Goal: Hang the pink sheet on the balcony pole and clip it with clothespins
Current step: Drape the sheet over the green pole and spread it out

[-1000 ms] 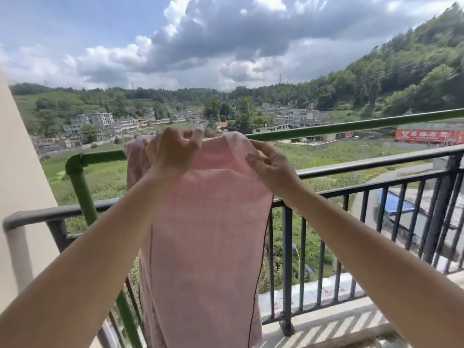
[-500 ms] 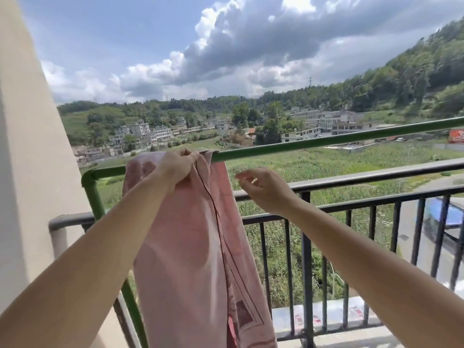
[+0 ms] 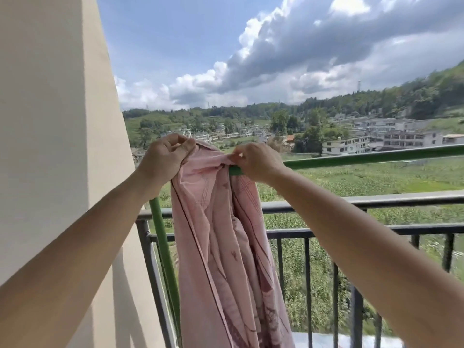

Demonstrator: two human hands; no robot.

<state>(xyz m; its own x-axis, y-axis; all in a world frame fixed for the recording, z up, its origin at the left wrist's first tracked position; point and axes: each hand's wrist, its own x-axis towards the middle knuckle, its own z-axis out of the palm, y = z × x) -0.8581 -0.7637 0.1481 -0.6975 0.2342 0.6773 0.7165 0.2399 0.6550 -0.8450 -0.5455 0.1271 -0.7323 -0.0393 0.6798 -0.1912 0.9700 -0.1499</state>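
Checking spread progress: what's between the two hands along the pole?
Head view: only the bunched top of the pink sheet, gathered over the green pole; left hand and right hand both pinch it.

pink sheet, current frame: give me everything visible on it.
The pink sheet looks like thin woven cotton, pale pink with darker line trim and faint printed motifs. It is draped over the green pole near its left bend, bunched and creased. It hangs in long folds in front of the dark railing, with its lower end out of frame. The left hand grips the gathered top; the right hand pinches fabric at the pole.
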